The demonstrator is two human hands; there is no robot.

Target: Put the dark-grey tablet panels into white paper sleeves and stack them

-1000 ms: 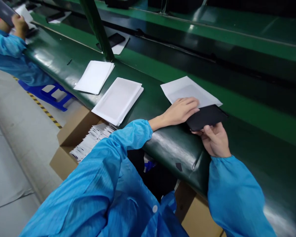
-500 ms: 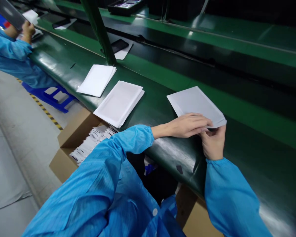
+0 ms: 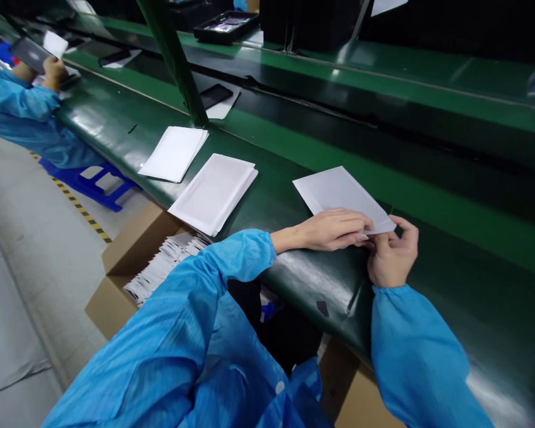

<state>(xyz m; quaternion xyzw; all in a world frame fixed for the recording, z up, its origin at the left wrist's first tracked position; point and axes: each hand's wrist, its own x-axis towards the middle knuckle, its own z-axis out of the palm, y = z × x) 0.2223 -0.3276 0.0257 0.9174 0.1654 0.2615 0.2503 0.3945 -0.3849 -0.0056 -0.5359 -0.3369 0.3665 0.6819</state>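
Note:
A flat white paper sleeve [image 3: 339, 193] lies at a slant on the green bench, its near edge and right corner at my hands. My left hand [image 3: 334, 229] rests across the near edge, fingers closed on it close to the right corner; the thumb is mostly hidden. At that corner, my right hand [image 3: 393, 255] pinches the edge between thumb and curled fingers. Left of my hands, a stack of white sleeves [image 3: 214, 193] lies on the bench. Beyond it is another small white stack [image 3: 176, 153].
An open cardboard box [image 3: 129, 246] packed with white pieces [image 3: 167, 264] stands below the bench's front edge. A green post [image 3: 173, 65] rises behind the stacks. Past it, a dark flat device [image 3: 216, 95] lies on white paper. A co-worker's sleeve [image 3: 18, 89] shows at far left.
My right hand has shifted slightly right and its fingers have come up over the sleeve's corner. My left hand stays on the near edge. The co-worker's dark panel has lowered.

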